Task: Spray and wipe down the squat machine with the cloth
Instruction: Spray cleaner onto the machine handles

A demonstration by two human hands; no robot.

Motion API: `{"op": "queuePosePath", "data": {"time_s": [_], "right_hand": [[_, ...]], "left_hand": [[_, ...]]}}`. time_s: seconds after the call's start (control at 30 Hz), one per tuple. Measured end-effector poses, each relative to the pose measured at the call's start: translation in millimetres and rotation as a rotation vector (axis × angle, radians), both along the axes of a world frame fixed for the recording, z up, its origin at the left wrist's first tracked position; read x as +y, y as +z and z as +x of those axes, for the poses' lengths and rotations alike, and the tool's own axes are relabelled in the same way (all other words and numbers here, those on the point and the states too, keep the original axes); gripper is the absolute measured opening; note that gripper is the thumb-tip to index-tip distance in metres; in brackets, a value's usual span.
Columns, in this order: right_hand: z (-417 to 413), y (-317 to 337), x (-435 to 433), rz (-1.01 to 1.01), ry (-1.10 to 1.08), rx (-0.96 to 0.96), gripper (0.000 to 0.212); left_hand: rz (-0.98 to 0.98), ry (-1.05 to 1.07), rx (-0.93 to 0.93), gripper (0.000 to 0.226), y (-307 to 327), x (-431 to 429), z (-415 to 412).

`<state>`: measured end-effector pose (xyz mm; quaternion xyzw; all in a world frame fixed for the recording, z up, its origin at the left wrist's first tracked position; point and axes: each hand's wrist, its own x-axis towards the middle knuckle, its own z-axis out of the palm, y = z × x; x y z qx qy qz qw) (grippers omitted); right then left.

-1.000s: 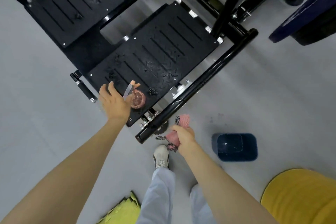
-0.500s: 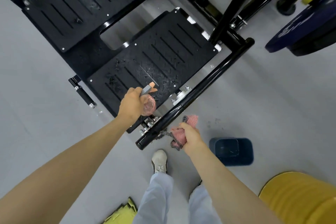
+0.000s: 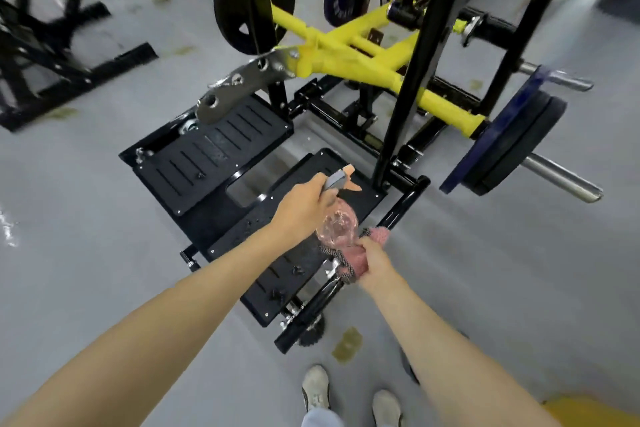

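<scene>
The squat machine fills the middle of the view: two black slotted footplates (image 3: 214, 152), black uprights and a yellow lever arm (image 3: 349, 55) loaded with weight plates (image 3: 512, 146). My left hand (image 3: 303, 208) grips a clear pink spray bottle (image 3: 337, 225) by its grey and orange trigger head, held over the near footplate. My right hand (image 3: 372, 262) holds a bunched pink cloth (image 3: 360, 253) with a dark checked edge, just right of the bottle, above the black side tube (image 3: 398, 215).
Grey floor surrounds the machine, with a yellowish stain (image 3: 348, 345) near my shoes (image 3: 315, 388). Another black machine frame (image 3: 62, 45) stands at the far left. A chrome bar end (image 3: 561, 180) sticks out at the right. A yellow object (image 3: 595, 409) sits at the bottom right corner.
My head has lifted, so the yellow lever arm and weight plates came into view and the blue bin left it. My left hand moved the bottle right, close beside the cloth.
</scene>
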<state>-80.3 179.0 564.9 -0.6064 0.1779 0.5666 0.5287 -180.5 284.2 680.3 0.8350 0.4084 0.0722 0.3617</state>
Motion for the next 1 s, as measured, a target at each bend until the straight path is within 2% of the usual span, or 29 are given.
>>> {"op": "queuePosePath", "data": {"time_s": [0.13,0.27,0.33,0.43,0.6,0.67,0.77,0.83,0.93,1.0], "right_hand": [[26.3,67.4,-8.8,0.128,0.035,-0.073,0.016],[44.7,122.2,-24.4,0.21,0.079,-0.163,0.007],[53.2,144.7,-32.0,0.229,0.087,-0.189,0.009],[64.0,182.5,-38.1,0.277,0.141,-0.229,0.013],[69.0,228.7,-35.3,0.289,0.119,-0.27,0.015],[71.9,230.0,-20.4,0.298,0.108,-0.323,0.016],[92.2,191.2,29.0,0.325,0.099,-0.333,0.048],[84.3,192.0,49.3,0.345,0.109,-0.327,0.049],[23.2,249.5,47.6,0.396,0.073,-0.343,0.03],[-5.1,261.6,60.4,0.434,0.005,-0.342,0.031]], "left_hand": [[0.07,0.016,-0.042,0.027,71.2,-16.2,18.5],[0.1,0.084,-0.146,0.033,136.4,-35.3,33.3],[0.134,0.095,-0.211,0.032,169.1,-48.4,39.4],[0.225,0.037,-0.199,0.034,202.4,-59.5,49.1],[0.101,-0.129,-0.289,0.025,224.1,-58.0,50.9],[-0.022,-0.185,-0.368,0.033,228.8,-53.7,47.4],[-0.156,-0.207,-0.457,0.054,229.7,-36.7,40.5],[-0.14,-0.223,-0.455,0.059,229.7,-17.3,32.8],[-0.066,-0.223,-0.418,0.033,230.7,11.7,17.1],[-0.09,-0.271,-0.465,0.026,230.0,31.8,3.4]]}}
